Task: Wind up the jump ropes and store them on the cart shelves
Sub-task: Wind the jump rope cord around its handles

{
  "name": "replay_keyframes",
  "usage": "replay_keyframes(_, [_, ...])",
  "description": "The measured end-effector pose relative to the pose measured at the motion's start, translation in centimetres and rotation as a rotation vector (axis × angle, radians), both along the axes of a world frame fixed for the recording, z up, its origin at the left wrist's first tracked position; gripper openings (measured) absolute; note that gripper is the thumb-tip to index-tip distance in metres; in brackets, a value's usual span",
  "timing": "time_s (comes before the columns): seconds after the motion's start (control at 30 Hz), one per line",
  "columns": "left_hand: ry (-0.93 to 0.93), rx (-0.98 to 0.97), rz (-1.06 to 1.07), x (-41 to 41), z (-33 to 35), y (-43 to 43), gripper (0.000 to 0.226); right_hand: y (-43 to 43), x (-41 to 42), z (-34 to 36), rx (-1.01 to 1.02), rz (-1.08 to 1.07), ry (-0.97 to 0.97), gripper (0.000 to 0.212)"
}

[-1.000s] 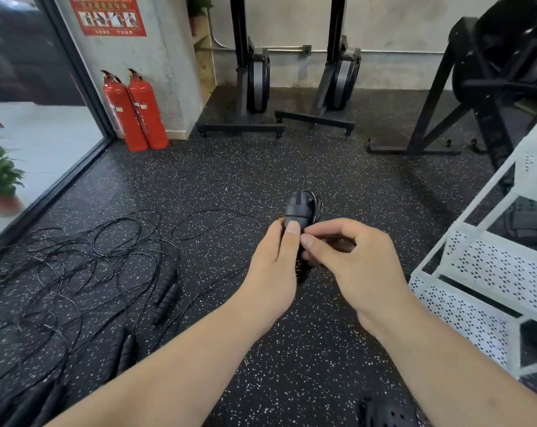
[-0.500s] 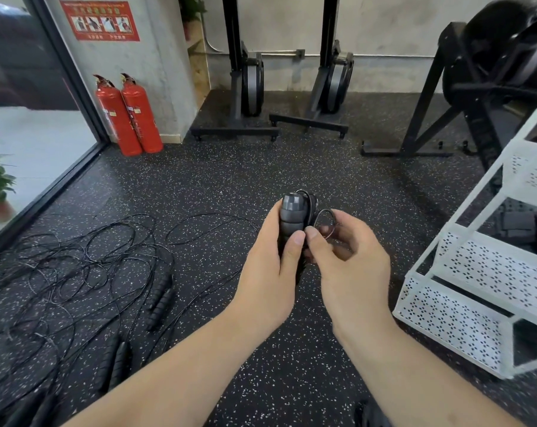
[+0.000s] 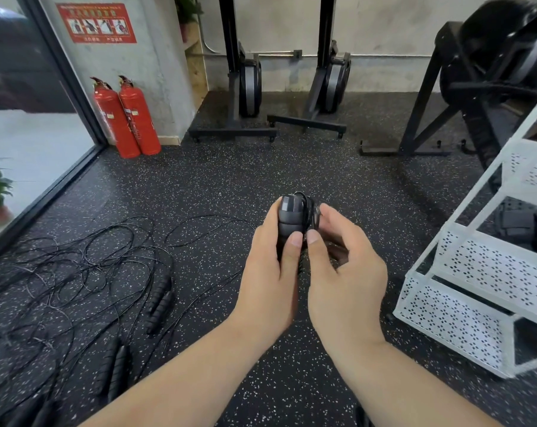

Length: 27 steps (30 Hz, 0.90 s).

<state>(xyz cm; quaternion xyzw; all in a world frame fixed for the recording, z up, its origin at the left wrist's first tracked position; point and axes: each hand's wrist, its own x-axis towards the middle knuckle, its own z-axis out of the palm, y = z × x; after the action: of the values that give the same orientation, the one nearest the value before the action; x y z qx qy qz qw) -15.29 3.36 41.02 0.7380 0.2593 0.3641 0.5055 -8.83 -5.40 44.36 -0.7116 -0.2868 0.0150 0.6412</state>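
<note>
The slack loop has pulled snug. The left hand (image 3: 270, 285) grips the jump rope (image 3: 290, 217) by its handles and the right hand (image 3: 344, 272) pinches its cord so the coils hold, mid-air, left of the cart (image 3: 455, 315).

hands (image 3: 270, 291) (image 3: 344, 282) 2 | held rope (image 3: 288, 217) 1 | extinguishers (image 3: 114, 118) (image 3: 137, 118) 2 (red) | cart (image 3: 477, 272) 1

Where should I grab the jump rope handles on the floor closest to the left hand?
Probably the two black handles together, around their middles, coming down from above. They lie side by side, flat on the floor, thick and ribbed; the cord is thin and tangled.
</note>
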Motion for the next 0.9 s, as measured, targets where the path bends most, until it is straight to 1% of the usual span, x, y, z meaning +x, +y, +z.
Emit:
replay_keyframes(0.07, [-0.021, -0.013, 0.010, 0.0, -0.1, 0.0, 0.051, 0.0, 0.0, 0.0, 0.001, 0.032, -0.016, 0.035])
replay_keyframes(0.13, [-0.027, -0.013, -0.003, 0.0, -0.2, -0.1, 0.052, 0.2, 0.2, -0.1, -0.007, 0.046, -0.032, 0.026])
replay_keyframes(0.2, [0.016, 0.041, 0.009, 0.0, -0.2, -0.1, 0.054, 0.3, 0.6, 0.0, 0.023, 0.054, 0.002, 0.020])
replay_keyframes(0.27, [0.049, 0.082, 0.019, -0.1, 0.0, -0.1, 0.055, 0.3, 1.1, 0.2, 0.048, 0.058, 0.076, 0.017])
replay_keyframes(0.37, [0.079, 0.102, 0.013, -0.3, 0.2, -0.1, 0.056, 0.5, 1.9, 0.4, 0.082, 0.083, 0.225, 0.019])
replay_keyframes(0.43, [0.087, 0.117, 0.004, -0.3, 0.2, 0.1, 0.057, 0.5, 2.4, 0.6, 0.100, 0.107, 0.291, 0.023])
replay_keyframes(0.7, [0.110, 0.124, 0.008, -0.4, 0.1, 0.5, 0.053, 0.0, 3.3, 1.1, 0.079, 0.151, 0.371, 0.013])
replay_keyframes(0.9, [0.123, 0.112, -0.021, -0.5, -0.1, 0.6, 0.053, -0.2, 3.6, 1.3, 0.022, 0.167, 0.382, 0.006])
